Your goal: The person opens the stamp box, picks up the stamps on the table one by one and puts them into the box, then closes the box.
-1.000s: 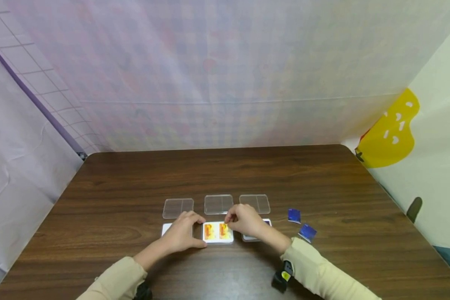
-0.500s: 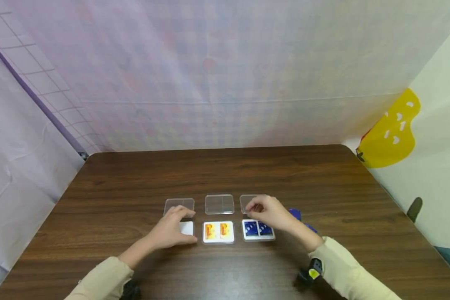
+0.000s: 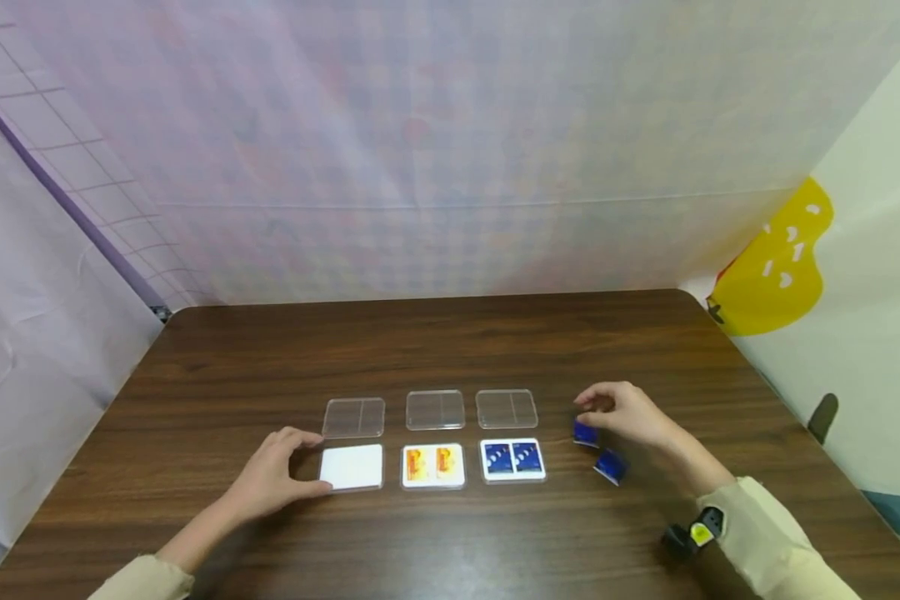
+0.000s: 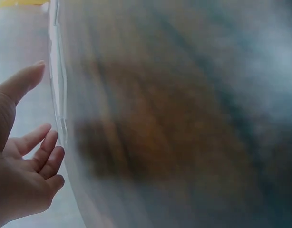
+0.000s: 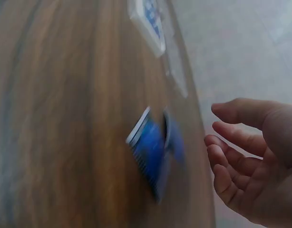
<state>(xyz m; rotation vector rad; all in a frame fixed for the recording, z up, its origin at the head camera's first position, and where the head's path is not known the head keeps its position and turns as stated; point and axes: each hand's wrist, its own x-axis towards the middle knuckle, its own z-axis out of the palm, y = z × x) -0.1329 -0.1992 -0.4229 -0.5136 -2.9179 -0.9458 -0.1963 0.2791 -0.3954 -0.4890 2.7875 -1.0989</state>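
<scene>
My left hand is at the left end of a white-topped flat case, thumb and fingertips spread along its left side; whether they touch it I cannot tell. My right hand hovers at a small blue packet, fingers loosely bent and nothing between them in the right wrist view. A second blue packet lies nearer me. In the middle is a case with two yellow-orange pictures. To its right sits a case with two dark blue pictures.
Behind the cases lie three clear plastic lids, the left lid, the middle lid and the right lid. All rest on a brown wooden table. A patterned cloth hangs behind the table's back edge.
My right hand has moved right from the middle case, past the blue-picture case, to the packets. My left hand has slid left, uncovering the white-topped case.
</scene>
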